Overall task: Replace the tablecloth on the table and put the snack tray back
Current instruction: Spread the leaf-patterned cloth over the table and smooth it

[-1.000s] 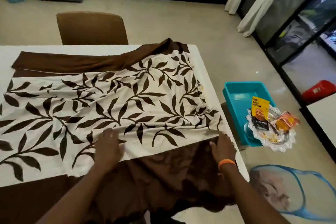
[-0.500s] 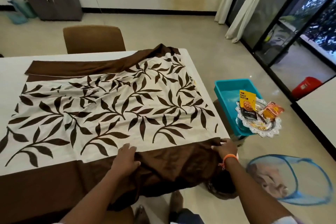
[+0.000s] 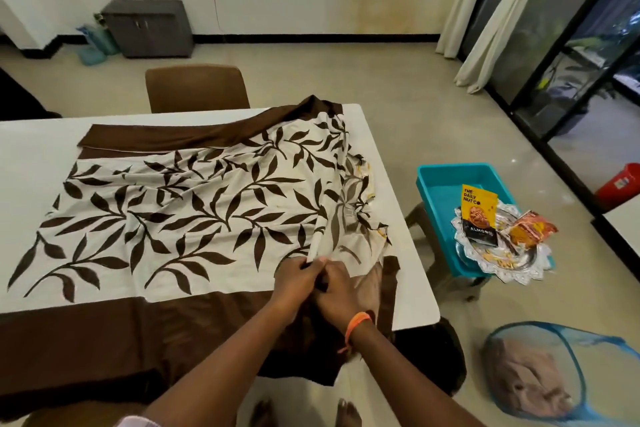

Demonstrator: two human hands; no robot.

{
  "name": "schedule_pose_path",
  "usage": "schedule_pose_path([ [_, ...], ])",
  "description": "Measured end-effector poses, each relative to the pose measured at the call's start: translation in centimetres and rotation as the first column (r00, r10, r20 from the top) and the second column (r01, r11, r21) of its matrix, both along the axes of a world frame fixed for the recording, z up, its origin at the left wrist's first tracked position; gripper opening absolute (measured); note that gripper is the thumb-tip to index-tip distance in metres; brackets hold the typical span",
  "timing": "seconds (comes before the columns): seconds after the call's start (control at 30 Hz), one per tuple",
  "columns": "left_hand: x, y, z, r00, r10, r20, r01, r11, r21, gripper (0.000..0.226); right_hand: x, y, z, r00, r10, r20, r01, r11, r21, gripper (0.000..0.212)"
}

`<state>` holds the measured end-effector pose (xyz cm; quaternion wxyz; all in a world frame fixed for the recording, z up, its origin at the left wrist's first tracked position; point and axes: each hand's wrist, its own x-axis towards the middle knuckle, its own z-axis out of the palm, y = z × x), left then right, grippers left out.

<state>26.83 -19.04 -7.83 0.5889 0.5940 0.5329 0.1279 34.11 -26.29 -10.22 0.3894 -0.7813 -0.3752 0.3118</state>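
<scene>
A cream tablecloth [image 3: 194,218] with brown leaves and a brown border lies partly spread on the white table [image 3: 412,253]. Its right side is folded back and bunched, with the paler underside showing. My left hand [image 3: 298,276] pinches a raised fold of the cloth near the front right. My right hand [image 3: 341,298], with an orange wristband, grips the cloth right beside it. The silver snack tray [image 3: 498,253] with nut and snack packets rests on a teal bin [image 3: 446,180] to the right of the table.
A brown chair [image 3: 197,88] stands at the table's far side. A blue mesh basket [image 3: 540,374] holding a pinkish cloth lies on the floor at front right. A grey cabinet [image 3: 149,28] sits by the far wall. Glass doors and curtains line the right.
Both hands came together from being spread along the front edge. The cloth's right side, flat before, is now lifted and folded back toward the left.
</scene>
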Motion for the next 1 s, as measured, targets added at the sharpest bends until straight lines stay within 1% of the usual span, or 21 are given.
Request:
schedule_pose_path([
  [0.07, 0.2, 0.4, 0.3, 0.994, 0.104, -0.035, -0.104, 0.995, 0.004, 0.024, 1.1, -0.6, 0.1, 0.999, -0.018, -0.047, 0.021, 0.999, 0.050, 0.024],
  [0.17, 0.5, 0.1, 0.9, 0.988, 0.124, 0.086, -0.108, 0.978, -0.176, 0.017, 2.9, -1.5, -0.1, 0.996, -0.005, -0.085, 0.013, 0.996, 0.093, 0.030],
  [0.23, 1.3, -0.5, 1.4, 0.978, 0.084, 0.190, -0.045, 0.978, -0.203, 0.016, 3.6, -1.6, 0.3, 0.992, -0.016, -0.129, 0.032, 0.991, 0.131, 0.052],
  [0.33, 2.4, -1.5, 2.5, 0.949, 0.074, 0.307, -0.012, 0.980, -0.201, 0.017, 4.5, -1.5, 0.8, 0.995, 0.026, -0.096, -0.016, 0.994, 0.105, 0.107],
  [0.37, 2.7, -1.6, 2.8, 0.943, 0.053, 0.329, 0.007, 0.984, -0.180, 0.018, 4.8, -1.6, 0.7, 0.992, 0.046, -0.120, -0.039, 0.997, 0.061, 0.112],
  [0.43, 2.7, -1.8, 3.4, 0.932, 0.014, 0.361, 0.042, 0.988, -0.146, 0.021, 5.3, -1.9, 0.4, 0.978, 0.058, -0.199, -0.072, 0.995, -0.062, 0.101],
  [0.47, 2.3, -1.9, 3.5, 0.926, 0.003, 0.378, 0.050, 0.990, -0.132, 0.022, 5.3, -1.9, 0.2, 0.969, 0.081, -0.235, -0.115, 0.984, -0.133, 0.084],
  [0.53, 1.0, -2.0, 3.2, 0.943, -0.015, 0.333, 0.023, 1.000, -0.019, 0.023, 5.0, -1.5, 0.5, 0.919, 0.042, -0.392, -0.137, 0.966, -0.218, 0.037],
  [0.57, 0.0, -2.3, 2.6, 0.965, -0.001, 0.263, -0.015, 0.998, 0.059, 0.024, 4.7, -0.9, 0.9, 0.853, -0.050, -0.520, -0.091, 0.966, -0.241, 0.025],
  [0.6, -1.2, -2.7, 1.7, 0.983, 0.059, 0.171, -0.077, 0.992, 0.104, 0.032, 4.4, -0.2, 1.3, 0.729, -0.150, -0.668, -0.036, 0.966, -0.257, 0.022],
  [0.67, -4.2, -3.7, 0.3, 0.991, 0.127, -0.043, -0.118, 0.980, 0.161, 0.070, 4.1, 1.6, 3.0, 0.406, -0.245, -0.880, -0.016, 0.961, -0.275, 0.023],
  [0.7, -5.8, -4.1, -0.6, 0.983, 0.070, -0.168, -0.033, 0.977, 0.212, 0.090, 4.1, 2.8, 4.1, 0.262, -0.248, -0.933, -0.022, 0.965, -0.263, 0.026],
  [0.73, -7.2, -4.5, -1.6, 0.950, -0.013, -0.311, 0.096, 0.963, 0.254, 0.106, 4.5, 4.2, 5.0, 0.177, -0.239, -0.955, -0.003, 0.970, -0.243, 0.029],
  [0.77, -8.4, -4.8, -2.6, 0.887, -0.079, -0.456, 0.231, 0.929, 0.289, 0.110, 5.0, 5.4, 5.8, 0.154, -0.228, -0.961, 0.011, 0.973, -0.229, 0.031],
  [0.8, -9.4, -4.6, -3.3, 0.803, -0.095, -0.588, 0.338, 0.886, 0.319, 0.099, 5.5, 6.4, 6.4, 0.149, -0.226, -0.963, 0.032, 0.974, -0.224, 0.033],
  [0.83, -10.2, -4.1, -3.8, 0.742, -0.048, -0.669, 0.383, 0.849, 0.364, 0.077, 6.3, 7.2, 7.0, 0.137, -0.230, -0.963, 0.049, 0.973, -0.226, 0.037],
  [0.87, -11.2, -3.1, -3.9, 0.722, 0.044, -0.691, 0.345, 0.843, 0.413, 0.055, 7.1, 7.7, 7.1, 0.130, -0.253, -0.959, 0.065, 0.967, -0.246, 0.042],
  [0.9, -12.0, -2.1, -3.6, 0.742, 0.156, -0.652, 0.228, 0.856, 0.464, 0.041, 7.6, 8.0, 7.2, 0.142, -0.263, -0.954, 0.055, 0.965, -0.258, 0.046],
  [0.93, -12.6, -1.0, -3.1, 0.778, 0.264, -0.570, 0.073, 0.864, 0.499, 0.035, 8.2, 8.1, 6.9, 0.250, -0.291, -0.924, 0.064, 0.957, -0.284, 0.050],
  [0.97, -13.2, 0.3, -2.4, 0.810, 0.340, -0.477, -0.066, 0.862, 0.502, 0.031, 8.3, 7.8, 6.2, 0.424, -0.324, -0.846, 0.119, 0.946, -0.302, 0.054],
  [1.0, -13.4, 1.5, -1.5, 0.837, 0.377, -0.398, -0.153, 0.858, 0.490, 0.028, 8.1, 7.5, 5.4, 0.601, -0.387, -0.699, 0.270, 0.922, -0.279, 0.064],
])
